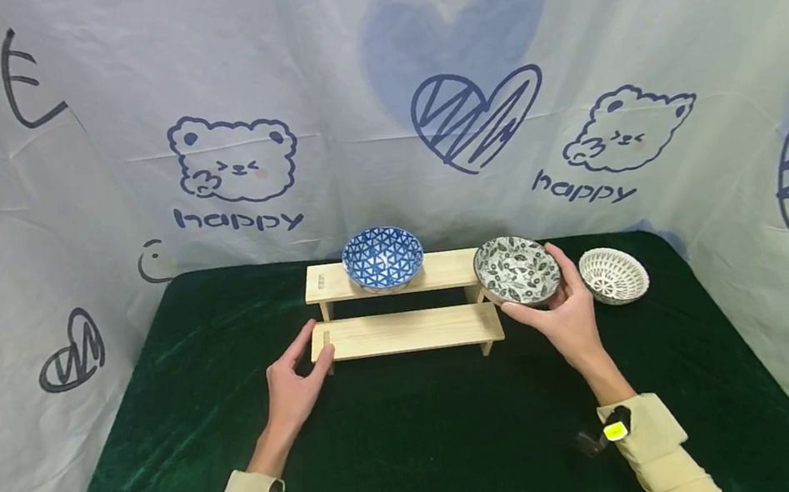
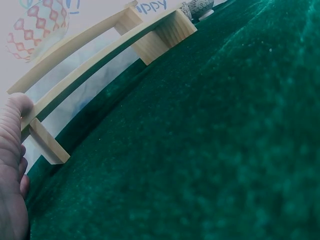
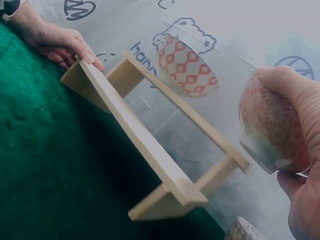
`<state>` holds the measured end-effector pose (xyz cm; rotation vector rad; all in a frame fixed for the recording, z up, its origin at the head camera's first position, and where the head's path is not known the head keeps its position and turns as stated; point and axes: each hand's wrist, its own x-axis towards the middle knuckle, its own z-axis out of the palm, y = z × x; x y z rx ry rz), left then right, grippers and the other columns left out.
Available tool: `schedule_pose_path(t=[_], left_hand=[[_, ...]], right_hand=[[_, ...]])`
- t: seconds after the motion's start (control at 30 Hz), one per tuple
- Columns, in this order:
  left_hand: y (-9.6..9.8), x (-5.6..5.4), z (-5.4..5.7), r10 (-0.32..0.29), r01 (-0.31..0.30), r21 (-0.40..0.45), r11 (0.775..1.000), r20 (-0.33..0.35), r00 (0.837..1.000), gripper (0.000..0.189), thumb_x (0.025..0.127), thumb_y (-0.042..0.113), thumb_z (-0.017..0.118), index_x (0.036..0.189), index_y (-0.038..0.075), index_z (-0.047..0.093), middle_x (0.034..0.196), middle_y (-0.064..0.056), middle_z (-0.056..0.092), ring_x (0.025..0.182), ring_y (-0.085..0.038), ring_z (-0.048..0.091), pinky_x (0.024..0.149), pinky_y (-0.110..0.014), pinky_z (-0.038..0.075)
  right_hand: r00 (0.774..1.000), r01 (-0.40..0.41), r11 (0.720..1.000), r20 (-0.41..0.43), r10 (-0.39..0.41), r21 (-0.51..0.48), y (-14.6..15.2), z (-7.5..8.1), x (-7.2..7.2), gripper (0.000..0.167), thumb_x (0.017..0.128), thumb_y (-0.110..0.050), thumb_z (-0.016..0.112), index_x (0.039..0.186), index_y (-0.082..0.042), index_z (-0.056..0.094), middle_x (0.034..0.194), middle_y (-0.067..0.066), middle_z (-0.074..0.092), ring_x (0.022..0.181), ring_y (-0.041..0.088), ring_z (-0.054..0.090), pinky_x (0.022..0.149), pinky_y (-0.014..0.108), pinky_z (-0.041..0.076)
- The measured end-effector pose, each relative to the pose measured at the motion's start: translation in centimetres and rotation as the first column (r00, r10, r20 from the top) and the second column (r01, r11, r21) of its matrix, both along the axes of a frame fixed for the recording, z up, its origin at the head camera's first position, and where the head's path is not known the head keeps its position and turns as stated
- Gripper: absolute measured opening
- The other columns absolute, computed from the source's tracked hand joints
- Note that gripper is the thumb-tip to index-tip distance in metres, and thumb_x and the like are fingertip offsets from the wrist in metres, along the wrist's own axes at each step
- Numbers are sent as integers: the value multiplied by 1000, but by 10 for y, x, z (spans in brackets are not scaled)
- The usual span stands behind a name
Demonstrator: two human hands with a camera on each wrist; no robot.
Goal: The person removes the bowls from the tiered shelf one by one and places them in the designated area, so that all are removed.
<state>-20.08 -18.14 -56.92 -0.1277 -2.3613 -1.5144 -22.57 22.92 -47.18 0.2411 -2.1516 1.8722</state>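
A two-tier wooden shelf stand (image 1: 407, 332) sits on the table. My left hand (image 1: 294, 384) grips the left end of its lower board, thumb at the front edge, as the left wrist view shows too. My right hand (image 1: 566, 314) holds a bowl (image 1: 516, 269) by its right side, tilted, at the right end of the upper board. Dark leaves pattern its inside; reddish with pale flowers is its outside (image 3: 275, 117). A second bowl (image 1: 383, 258), blue and white inside, stands on the upper board; its outside (image 3: 186, 67) has red diamonds.
A small white patterned bowl (image 1: 614, 276) stands on the table to the right of my right hand. Dark green cloth (image 1: 437, 442) covers the table. A pale printed curtain (image 1: 340, 77) hangs behind and at both sides.
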Motion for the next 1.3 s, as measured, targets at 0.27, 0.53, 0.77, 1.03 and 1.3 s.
schedule_pose_path(t=[0.27,0.53,0.77,1.03,1.3], left_hand=[[0,1,2,2,-3,-3,1000,-3,1000,58,100,28,73,151,6,56,154,-8,55,143,-32,52,116,-58,41],[2,1,4,-1,1,-2,1000,6,1000,58,100,30,73,151,8,56,154,-6,55,143,-28,52,117,-54,41],[1,2,4,2,-2,-4,1000,4,1000,58,100,29,73,151,6,55,154,-8,55,143,-31,52,117,-56,41],[0,1,2,2,-2,3,1000,7,1000,58,100,28,73,151,6,55,154,-8,55,144,-31,51,117,-58,40],[1,1,3,1,-1,9,1000,-8,1000,57,100,28,73,150,5,56,153,-8,56,143,-32,52,116,-58,41]], right_hand=[[993,105,995,46,-104,-3,24,-10,25,104,77,12,84,163,-10,30,163,14,35,143,25,44,108,13,42],[972,188,982,134,-191,35,45,-32,52,104,78,9,86,163,-10,29,165,11,34,143,22,43,107,8,40],[948,224,969,206,-241,103,55,-61,64,105,78,-1,91,163,-10,30,160,12,40,139,21,46,101,4,40],[936,196,970,267,-228,141,59,-81,67,107,78,-9,93,163,-11,27,162,13,37,144,29,42,102,2,36],[925,20,957,358,-127,288,71,-72,64,119,81,-22,92,166,-13,10,166,22,21,151,40,27,123,60,27]])
